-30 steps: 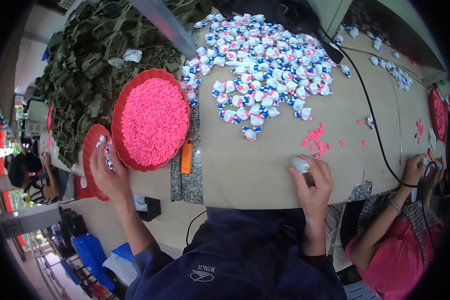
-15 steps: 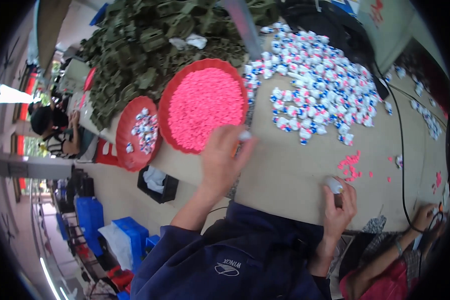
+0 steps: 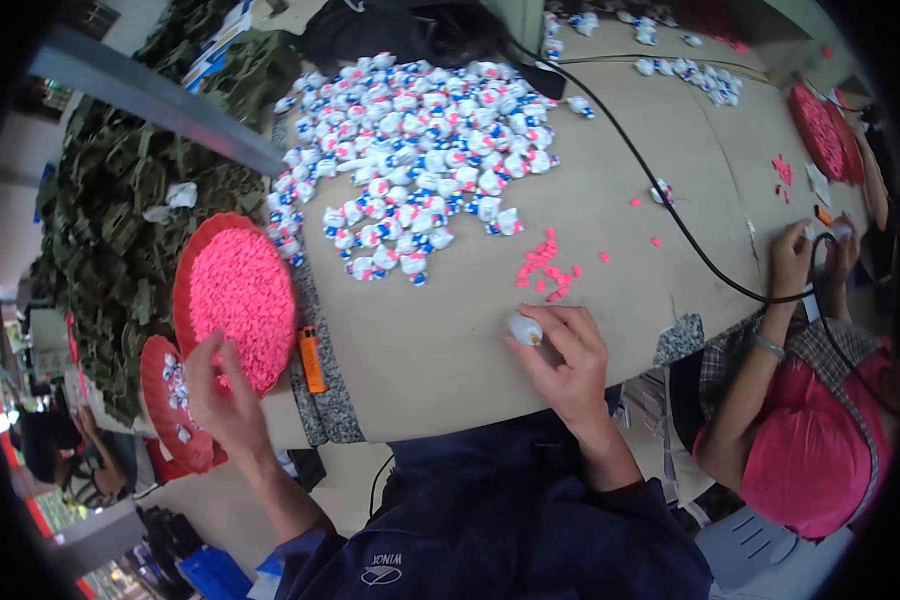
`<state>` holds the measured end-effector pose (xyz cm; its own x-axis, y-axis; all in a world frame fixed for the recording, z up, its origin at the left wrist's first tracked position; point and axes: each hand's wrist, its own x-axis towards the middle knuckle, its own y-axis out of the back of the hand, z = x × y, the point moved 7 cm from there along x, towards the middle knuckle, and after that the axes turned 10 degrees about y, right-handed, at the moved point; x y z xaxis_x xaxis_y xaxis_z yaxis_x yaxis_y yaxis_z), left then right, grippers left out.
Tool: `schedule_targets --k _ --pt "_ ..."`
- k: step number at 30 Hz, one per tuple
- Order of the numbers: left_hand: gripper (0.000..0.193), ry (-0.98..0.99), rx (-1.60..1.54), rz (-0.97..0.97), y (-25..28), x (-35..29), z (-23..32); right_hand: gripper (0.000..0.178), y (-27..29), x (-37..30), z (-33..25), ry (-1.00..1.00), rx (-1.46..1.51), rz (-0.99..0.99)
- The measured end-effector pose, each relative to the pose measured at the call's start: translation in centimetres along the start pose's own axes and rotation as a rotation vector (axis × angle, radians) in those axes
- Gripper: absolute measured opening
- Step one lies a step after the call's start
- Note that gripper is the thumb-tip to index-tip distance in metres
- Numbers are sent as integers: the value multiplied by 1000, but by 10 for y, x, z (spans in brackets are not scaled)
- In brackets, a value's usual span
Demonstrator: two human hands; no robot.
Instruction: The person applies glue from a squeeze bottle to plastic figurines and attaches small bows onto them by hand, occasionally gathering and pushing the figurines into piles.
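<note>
My right hand (image 3: pixel 570 365) pinches a small white egg-shaped piece (image 3: pixel 525 330) with a yellowish spot, just above the table. Fingers apart, my left hand (image 3: pixel 232 400) hovers at the near side of a red scalloped bowl (image 3: pixel 183 300) heaped with tiny pink pieces (image 3: pixel 240 300). Nothing shows in its fingers. Left of that hand is a smaller red bowl (image 3: pixel 153 375) with a few white, blue and pink pieces, partly hidden by the hand. Several loose pink bits (image 3: pixel 548 262) lie beyond my right hand.
A large pile of small white pieces with blue and pink parts (image 3: pixel 420 140) covers the far table. Dark green parts (image 3: pixel 110 210) are heaped left, behind a grey metal post (image 3: pixel 160 95). A slim orange object (image 3: pixel 312 360) lies beside the bowl. A black cable (image 3: pixel 660 190) crosses right, near a co-worker's hands (image 3: pixel 795 255).
The view has swung to the right. My left hand has moved from the pink bowl's right side to its near side, and the white thing by its fingers no longer shows. My right hand keeps its piece.
</note>
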<state>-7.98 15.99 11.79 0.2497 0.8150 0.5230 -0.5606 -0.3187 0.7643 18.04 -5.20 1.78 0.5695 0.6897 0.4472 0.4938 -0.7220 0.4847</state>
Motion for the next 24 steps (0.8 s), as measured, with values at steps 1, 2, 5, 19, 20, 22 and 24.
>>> schedule_targets --k 1,2,5,19,20,22,24 --pt "16 -20 -162 -191 -26 -6 43 31 5 -3 4 -12 -24 15" --pt "17 -44 -324 -387 -54 -13 86 32 14 -6 7 -22 -3 80" --pt "19 -347 -521 -645 -110 -26 188 32 35 -13 7 -47 56 193" --pt "27 -681 -558 -665 -248 -72 353 33 88 -40 10 -36 32 311" --pt "27 -681 -558 -674 -237 -71 349 33 88 -44 14 -99 107 341" --pt "29 -413 -737 -986 -215 -70 320 33 88 -47 17 -168 191 360" --pt "30 -139 -854 -1226 -203 -77 277 33 86 -43 12 -177 278 333"
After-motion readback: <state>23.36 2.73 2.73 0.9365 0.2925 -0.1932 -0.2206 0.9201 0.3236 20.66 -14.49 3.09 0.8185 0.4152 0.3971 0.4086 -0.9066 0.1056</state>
